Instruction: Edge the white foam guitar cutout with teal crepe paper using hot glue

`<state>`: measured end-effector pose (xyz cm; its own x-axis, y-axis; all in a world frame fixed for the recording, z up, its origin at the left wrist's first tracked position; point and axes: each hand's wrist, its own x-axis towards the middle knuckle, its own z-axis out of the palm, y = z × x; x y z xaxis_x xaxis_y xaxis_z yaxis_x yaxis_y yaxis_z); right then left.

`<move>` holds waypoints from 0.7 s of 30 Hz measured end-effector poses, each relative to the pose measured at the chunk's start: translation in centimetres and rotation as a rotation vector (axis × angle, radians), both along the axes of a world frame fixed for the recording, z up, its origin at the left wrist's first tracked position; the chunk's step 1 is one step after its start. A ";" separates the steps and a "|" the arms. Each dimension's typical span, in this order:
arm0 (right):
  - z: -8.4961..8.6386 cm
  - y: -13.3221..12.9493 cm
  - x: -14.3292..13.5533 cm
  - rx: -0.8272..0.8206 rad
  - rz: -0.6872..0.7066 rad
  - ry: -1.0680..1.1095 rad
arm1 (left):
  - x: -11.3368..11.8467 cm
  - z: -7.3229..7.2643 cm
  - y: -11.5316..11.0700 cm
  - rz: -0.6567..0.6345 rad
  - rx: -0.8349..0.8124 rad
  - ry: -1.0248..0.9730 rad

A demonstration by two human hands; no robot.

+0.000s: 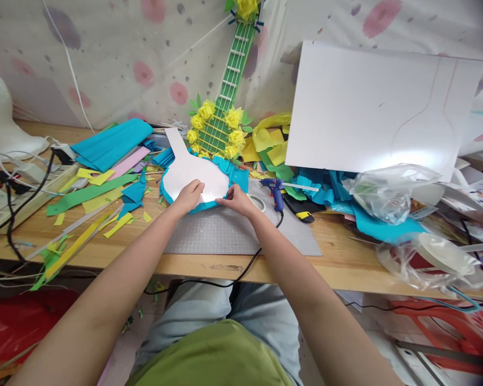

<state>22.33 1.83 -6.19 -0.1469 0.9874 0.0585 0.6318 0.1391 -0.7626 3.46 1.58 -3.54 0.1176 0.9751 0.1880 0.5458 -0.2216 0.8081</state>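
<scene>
A white guitar-shaped cutout (185, 171) lies on teal crepe paper (235, 174) over a grey cutting mat (225, 230). My left hand (190, 195) presses flat on the cutout's lower edge. My right hand (238, 199) pinches the teal paper's edge beside the cutout's right side, folding it inward. A blue glue gun (276, 192) rests just right of my right hand, its black cord running off the table edge.
A green paper guitar with yellow flowers (221, 126) leans on the back wall. A large white board (370, 107) stands at right. Teal, yellow and green paper scraps (100, 187) litter the left; plastic bags (390, 190) and a tape roll (260, 201) lie right. Cables (12, 203) lie far left.
</scene>
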 end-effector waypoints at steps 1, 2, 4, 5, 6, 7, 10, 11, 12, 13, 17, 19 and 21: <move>0.0 0.0 0.0 -0.004 0.017 0.001 | 0.0 -0.2 0.1 0.004 0.010 0.008; 0.0 0.1 0.0 -0.007 0.027 -0.004 | 0.0 -0.4 0.1 0.009 0.017 0.014; 0.1 0.3 -0.1 -0.011 0.013 -0.035 | 0.0 -0.7 0.1 0.012 0.009 0.020; 0.2 0.4 -0.3 -0.016 -0.012 -0.058 | 0.0 -0.7 0.1 0.013 -0.009 0.019; 0.4 0.5 -0.5 -0.027 -0.040 -0.081 | 0.0 -0.7 0.1 0.010 -0.031 0.020; 0.5 0.6 -0.7 -0.044 -0.072 -0.100 | 0.0 -0.6 0.1 0.004 -0.054 0.023; 1.1 0.7 -1.6 -0.094 -0.163 -0.117 | -0.1 -0.3 0.0 -0.036 -0.090 0.056; 1.2 0.7 -1.8 -0.100 -0.183 -0.117 | -0.1 -0.2 0.0 -0.053 -0.086 0.073; 1.3 0.7 -2.0 -0.102 -0.193 -0.119 | -0.1 -0.1 -0.1 -0.070 -0.079 0.088; 1.4 0.7 -2.1 -0.102 -0.193 -0.123 | -0.1 0.0 -0.1 -0.083 -0.070 0.099; 1.0 0.8 -1.8 -0.112 -0.194 -0.111 | 0.0 -0.3 -0.3 -0.165 -0.019 0.081; 0.8 0.9 -1.7 -0.116 -0.216 -0.045 | 0.0 -0.4 -0.4 -0.204 0.004 0.072; 0.7 1.0 -1.7 -0.139 -0.223 0.058 | 0.1 -0.4 -0.6 -0.201 0.003 0.117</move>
<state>20.68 2.79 -5.54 0.0746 0.9941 -0.0781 0.5898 -0.1072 -0.8004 3.56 0.99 -3.91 0.3306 0.9293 0.1646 0.5807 -0.3378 0.7407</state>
